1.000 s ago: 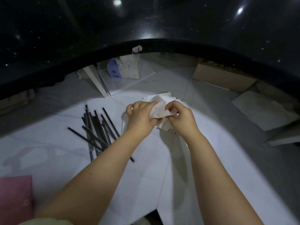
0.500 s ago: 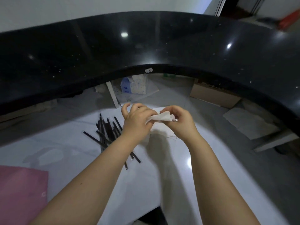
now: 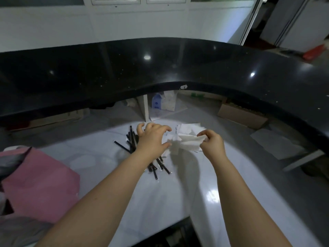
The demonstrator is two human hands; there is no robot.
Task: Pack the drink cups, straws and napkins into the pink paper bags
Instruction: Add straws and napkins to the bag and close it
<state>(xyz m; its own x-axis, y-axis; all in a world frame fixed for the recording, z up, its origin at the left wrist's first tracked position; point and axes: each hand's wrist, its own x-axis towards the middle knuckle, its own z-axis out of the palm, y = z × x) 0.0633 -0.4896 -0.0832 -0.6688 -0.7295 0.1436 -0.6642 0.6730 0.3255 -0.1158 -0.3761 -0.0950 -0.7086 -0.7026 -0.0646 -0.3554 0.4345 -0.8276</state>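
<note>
My right hand (image 3: 211, 142) pinches one end of a crumpled white napkin (image 3: 187, 144) and holds it just above the white work surface. The napkin's other end is at the thumb of my left hand (image 3: 153, 138), whose fingers are spread and loosely bent and grip nothing. A small stack of white napkins (image 3: 189, 128) lies just behind the hands. Several black wrapped straws (image 3: 157, 167) lie in a loose pile under my left wrist. A pink paper bag (image 3: 41, 184) stands at the left edge, its mouth towards me. No drink cups are in sight.
A raised curved black counter (image 3: 160, 72) overhangs the far side of the white work surface (image 3: 160, 202). Under it sit a blue-and-white tissue pack (image 3: 163, 102), a cardboard box (image 3: 242, 115) and a folded white sheet (image 3: 277, 145) at the right.
My left hand has let go of the napkin and spread its fingers; my right hand has drawn the napkin to the right. My head has tilted up, showing the wall and more of the pink bag.
</note>
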